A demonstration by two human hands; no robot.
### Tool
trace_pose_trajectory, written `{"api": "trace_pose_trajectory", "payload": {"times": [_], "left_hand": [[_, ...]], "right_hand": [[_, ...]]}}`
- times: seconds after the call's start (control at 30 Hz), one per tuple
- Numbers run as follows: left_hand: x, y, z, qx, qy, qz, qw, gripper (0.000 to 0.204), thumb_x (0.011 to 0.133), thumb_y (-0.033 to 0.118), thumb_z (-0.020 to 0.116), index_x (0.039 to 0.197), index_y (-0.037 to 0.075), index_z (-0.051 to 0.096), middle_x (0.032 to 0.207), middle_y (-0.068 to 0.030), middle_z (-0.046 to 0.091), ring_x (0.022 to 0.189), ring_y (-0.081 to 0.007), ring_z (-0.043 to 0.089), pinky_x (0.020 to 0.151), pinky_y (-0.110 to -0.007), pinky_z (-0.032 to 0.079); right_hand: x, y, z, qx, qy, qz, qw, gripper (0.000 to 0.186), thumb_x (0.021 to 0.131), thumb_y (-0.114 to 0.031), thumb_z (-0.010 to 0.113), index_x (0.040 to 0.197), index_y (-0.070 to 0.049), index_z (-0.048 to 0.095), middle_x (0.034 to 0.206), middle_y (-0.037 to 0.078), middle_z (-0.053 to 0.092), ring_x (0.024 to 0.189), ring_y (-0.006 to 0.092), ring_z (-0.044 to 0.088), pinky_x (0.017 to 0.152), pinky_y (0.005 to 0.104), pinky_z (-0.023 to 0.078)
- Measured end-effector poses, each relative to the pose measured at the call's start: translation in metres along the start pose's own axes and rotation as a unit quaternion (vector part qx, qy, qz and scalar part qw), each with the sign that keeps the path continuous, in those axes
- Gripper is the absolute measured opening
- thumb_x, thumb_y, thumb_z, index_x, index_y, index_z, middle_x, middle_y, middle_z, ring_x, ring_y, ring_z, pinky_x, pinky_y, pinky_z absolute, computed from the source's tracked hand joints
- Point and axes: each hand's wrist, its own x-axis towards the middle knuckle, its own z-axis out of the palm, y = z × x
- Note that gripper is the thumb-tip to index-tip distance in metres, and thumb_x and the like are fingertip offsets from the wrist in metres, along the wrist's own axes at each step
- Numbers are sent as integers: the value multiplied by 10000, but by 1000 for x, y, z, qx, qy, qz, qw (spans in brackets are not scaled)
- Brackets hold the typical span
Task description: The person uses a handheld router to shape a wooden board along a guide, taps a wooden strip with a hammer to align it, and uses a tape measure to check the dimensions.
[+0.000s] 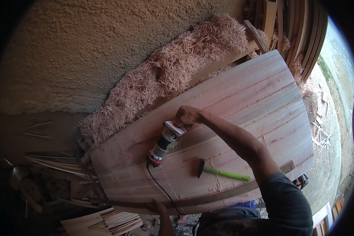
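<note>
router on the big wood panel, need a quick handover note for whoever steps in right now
Right hand: gripping the base end of the router, pressing it on the wood panel.
Left hand: resting on the panel's near edge, steadying it.
Router: near the middle-left of the panel, its black cord trailing to the near edge.
Hammer with a green handle: lying loose on the panel, to the right of the router.
Shavings: piled thick along the far edge against the wall.
Done: cannot tell how much of the surface is worked.
Left: mind the cord and hammer in the router's way.
</note>
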Motion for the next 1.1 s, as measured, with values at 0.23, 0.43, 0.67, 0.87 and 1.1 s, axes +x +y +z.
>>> {"api": "trace_pose_trajectory", "payload": {"times": [0.23, 0.43, 0.67, 0.87, 1.1], "left_hand": [[-2, 7, 4, -38, -9, -15, 999, 820, 962, 409, 528, 1515, -72, 159, 1562, -314, 194, 1431, -431, 275, 1179, -460, 247], [1, 3, 7, 5, 0, -12, 1000, 834, 952, 438, 524, 1511, -75, 177, 1551, -325, 218, 1428, -441, 277, 1176, -463, 248], [-4, 12, 9, 49, -4, -18, 999, 837, 950, 460, 517, 1521, -53, 182, 1572, -298, 201, 1449, -434, 238, 1193, -460, 206], [1, 2, 12, 35, 11, 5, 999, 835, 938, 435, 533, 1529, -36, 177, 1572, -302, 198, 1456, -439, 215, 1201, -466, 183], [-8, -2, -6, -1, 32, 37, 999, 902, 883, 466, 603, 1541, 9, 188, 1568, -285, 214, 1460, -435, 198, 1187, -513, 203]], "right_hand": [[6, 28, -9, 54, 3, -68, 996, 238, 809, -181, 646, 654, -6, 607, 584, 45, 574, 539, 135, 577, 502, 300, 472], [4, 46, -16, 28, 47, -177, 983, 144, 869, -110, 644, 754, -26, 625, 770, 29, 627, 654, 116, 625, 572, 262, 489], [0, 59, -21, 333, 84, -102, 934, 240, 907, -128, 649, 1113, -16, 598, 981, 62, 645, 790, 164, 663, 732, 289, 537], [-42, 43, 3, 226, 445, -225, 837, 812, 903, -134, 642, 1556, -182, 161, 1442, 162, 385, 1119, 270, 575, 830, 424, 540], [-192, 23, 168, -348, 285, -130, 883, 697, 849, -204, 704, 1469, -112, 398, 1365, 181, 497, 1204, 366, 501, 991, 469, 413]]}}
